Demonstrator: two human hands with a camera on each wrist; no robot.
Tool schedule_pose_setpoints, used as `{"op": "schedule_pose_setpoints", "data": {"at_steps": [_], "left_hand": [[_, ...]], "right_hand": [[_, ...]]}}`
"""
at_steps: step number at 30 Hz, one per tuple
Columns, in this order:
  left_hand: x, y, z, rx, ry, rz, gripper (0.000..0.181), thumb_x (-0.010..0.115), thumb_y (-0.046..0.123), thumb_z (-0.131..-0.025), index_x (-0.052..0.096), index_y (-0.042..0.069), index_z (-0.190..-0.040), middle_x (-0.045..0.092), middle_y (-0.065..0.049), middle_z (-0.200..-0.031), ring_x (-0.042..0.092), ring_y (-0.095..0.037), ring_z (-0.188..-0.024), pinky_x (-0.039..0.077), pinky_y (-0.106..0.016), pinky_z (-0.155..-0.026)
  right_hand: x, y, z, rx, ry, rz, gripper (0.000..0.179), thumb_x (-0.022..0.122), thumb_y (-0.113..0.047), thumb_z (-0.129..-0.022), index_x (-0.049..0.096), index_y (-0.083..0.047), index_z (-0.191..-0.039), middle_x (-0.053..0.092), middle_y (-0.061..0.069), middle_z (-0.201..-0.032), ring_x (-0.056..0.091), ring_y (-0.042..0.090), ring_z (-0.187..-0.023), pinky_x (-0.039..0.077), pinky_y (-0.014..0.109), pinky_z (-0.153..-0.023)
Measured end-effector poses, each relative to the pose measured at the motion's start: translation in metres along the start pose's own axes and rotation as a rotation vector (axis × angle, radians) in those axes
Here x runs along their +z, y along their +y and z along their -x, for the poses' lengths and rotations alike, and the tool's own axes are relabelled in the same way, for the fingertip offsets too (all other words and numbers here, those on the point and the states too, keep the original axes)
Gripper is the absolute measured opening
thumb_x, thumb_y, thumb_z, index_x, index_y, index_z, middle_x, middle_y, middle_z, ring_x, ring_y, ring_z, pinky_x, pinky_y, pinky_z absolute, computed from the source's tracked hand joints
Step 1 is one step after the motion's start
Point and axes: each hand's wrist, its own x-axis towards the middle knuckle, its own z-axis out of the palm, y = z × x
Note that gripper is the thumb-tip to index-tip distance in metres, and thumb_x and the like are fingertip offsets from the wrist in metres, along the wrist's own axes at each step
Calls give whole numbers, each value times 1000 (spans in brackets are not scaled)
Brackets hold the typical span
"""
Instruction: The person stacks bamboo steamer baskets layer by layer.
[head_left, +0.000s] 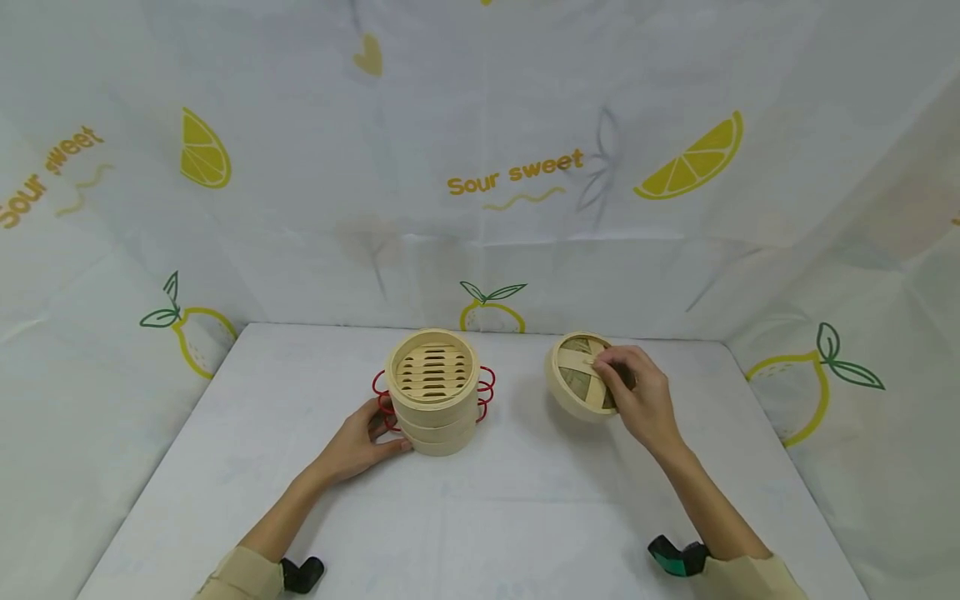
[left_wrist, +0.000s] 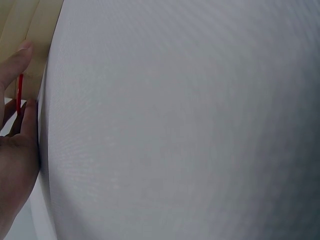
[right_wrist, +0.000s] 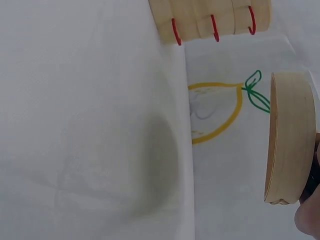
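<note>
A stack of small round bamboo steamer baskets (head_left: 435,417) stands on the table, with red loop handles on both sides and a slatted floor showing in the top tier. My left hand (head_left: 360,446) holds the stack low on its left side, thumb at the front and fingers round by the red loops. In the left wrist view the thumb lies against the bamboo wall (left_wrist: 40,60). To the right, my right hand (head_left: 641,396) pinches the top strap of a bamboo steamer lid (head_left: 577,407). The lid hangs above the table, tilted, apart from the stack; its rim (right_wrist: 292,140) shows side-on in the right wrist view.
The white-covered table (head_left: 480,533) ends at a hanging backdrop sheet (head_left: 315,208) printed with lemons and lettering, which also closes in both sides. Dark devices sit at the left wrist (head_left: 302,575) and the right wrist (head_left: 678,557). The lid's shadow (right_wrist: 160,165) falls on the cloth.
</note>
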Motion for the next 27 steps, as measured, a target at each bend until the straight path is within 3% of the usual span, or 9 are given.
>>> {"op": "schedule_pose_setpoints", "data": {"at_steps": [27], "left_hand": [[-1,-3,0,21,-4,13,80,92,21,-89,50,2,-154,61,-18,-151,61,-40,-144,52,-45,-125]], "right_hand": [[54,-41,-24,-15,53,-165,11,75,13,-94,74,7,-103,71,24,-109,63,-2,-113,54,7,-108]]}}
